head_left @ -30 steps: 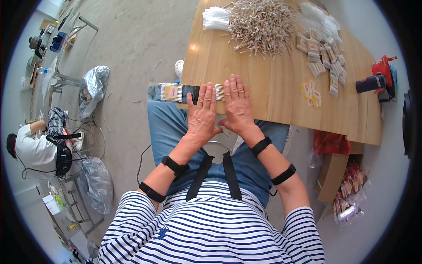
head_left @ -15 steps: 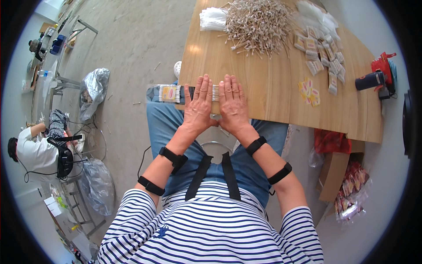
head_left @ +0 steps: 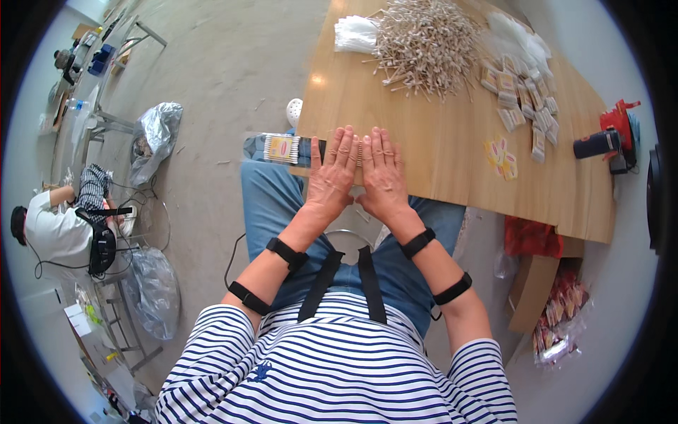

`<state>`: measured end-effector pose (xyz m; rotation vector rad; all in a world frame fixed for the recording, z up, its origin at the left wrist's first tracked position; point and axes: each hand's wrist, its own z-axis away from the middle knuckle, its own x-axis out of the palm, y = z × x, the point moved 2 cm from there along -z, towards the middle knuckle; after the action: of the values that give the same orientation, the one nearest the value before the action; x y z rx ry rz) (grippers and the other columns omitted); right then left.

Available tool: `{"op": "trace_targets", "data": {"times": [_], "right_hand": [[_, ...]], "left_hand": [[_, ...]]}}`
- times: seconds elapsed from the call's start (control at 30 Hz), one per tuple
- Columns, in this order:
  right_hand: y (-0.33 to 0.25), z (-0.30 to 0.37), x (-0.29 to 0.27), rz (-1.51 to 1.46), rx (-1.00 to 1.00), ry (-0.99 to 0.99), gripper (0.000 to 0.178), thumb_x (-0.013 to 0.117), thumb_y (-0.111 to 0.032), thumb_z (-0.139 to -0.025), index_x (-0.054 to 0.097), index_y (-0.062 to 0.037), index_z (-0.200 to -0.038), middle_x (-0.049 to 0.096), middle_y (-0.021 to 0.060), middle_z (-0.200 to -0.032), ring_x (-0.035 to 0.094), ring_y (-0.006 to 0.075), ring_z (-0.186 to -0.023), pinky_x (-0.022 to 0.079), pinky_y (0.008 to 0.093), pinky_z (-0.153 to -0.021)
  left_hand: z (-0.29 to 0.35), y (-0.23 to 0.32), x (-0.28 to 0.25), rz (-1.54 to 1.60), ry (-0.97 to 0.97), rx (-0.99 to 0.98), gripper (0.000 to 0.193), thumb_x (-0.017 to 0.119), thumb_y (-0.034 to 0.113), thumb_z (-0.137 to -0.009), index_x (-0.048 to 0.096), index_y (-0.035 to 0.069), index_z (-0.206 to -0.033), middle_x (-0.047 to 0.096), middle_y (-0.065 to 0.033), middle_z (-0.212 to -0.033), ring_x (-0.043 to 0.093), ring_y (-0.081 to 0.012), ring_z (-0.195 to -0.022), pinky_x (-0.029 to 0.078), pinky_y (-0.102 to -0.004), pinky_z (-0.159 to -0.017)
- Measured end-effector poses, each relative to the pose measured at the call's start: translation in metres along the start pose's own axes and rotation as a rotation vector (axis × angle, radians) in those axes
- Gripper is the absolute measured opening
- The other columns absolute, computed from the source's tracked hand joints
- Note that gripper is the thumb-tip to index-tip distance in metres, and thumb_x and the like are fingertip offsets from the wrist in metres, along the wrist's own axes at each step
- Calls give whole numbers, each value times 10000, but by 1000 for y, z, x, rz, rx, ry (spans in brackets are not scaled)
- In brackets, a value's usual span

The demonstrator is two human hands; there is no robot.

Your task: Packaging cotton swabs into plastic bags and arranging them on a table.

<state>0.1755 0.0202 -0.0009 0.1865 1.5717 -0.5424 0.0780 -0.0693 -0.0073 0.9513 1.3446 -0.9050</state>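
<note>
My left hand (head_left: 333, 173) and my right hand (head_left: 383, 177) lie palm down side by side at the table's near edge, fingers stretched out flat. A narrow row of cotton swabs (head_left: 359, 154) shows between them; the rest of it is hidden under the hands. To the left of my left hand, a pack of cotton swabs with a yellow and white card (head_left: 282, 148) lies in or on a clear plastic sleeve that sticks out past the table's left edge. A dark strip (head_left: 305, 150) sits between that pack and my left hand.
A large heap of loose cotton swabs (head_left: 427, 46) covers the far table, beside clear bags (head_left: 355, 34). Several filled packs (head_left: 526, 95) and loose yellow cards (head_left: 501, 157) lie to the right, near a dark bottle (head_left: 597, 144). A seated person (head_left: 60, 230) is at far left.
The whole view has shifted slightly, with the table appearing further right and lower. My hands have come closer together, and the gap showing swabs between them is narrower.
</note>
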Motion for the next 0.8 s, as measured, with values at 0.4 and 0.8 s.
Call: {"op": "trace_targets", "data": {"times": [0.4,0.8], "right_hand": [[0,7,2,-8,-2,-16,1194,898,-311,-603,240,-5,-1552,178,199,-1643,136,343,-1544,157,498,-1239],[-6,4,-3,2,-27,-20,1279,916,-351,-575,189,49,-1548,164,244,-1637,117,384,-1541,124,511,-1238]], "left_hand": [[46,-22,-44,311,250,36,964,887,347,-617,472,-12,-1411,447,-182,-1492,451,-309,-1366,343,-460,-1131],[39,-109,58,2135,476,-1121,418,869,383,-785,618,98,-960,608,17,-791,511,-52,-593,376,-204,-490]]}}
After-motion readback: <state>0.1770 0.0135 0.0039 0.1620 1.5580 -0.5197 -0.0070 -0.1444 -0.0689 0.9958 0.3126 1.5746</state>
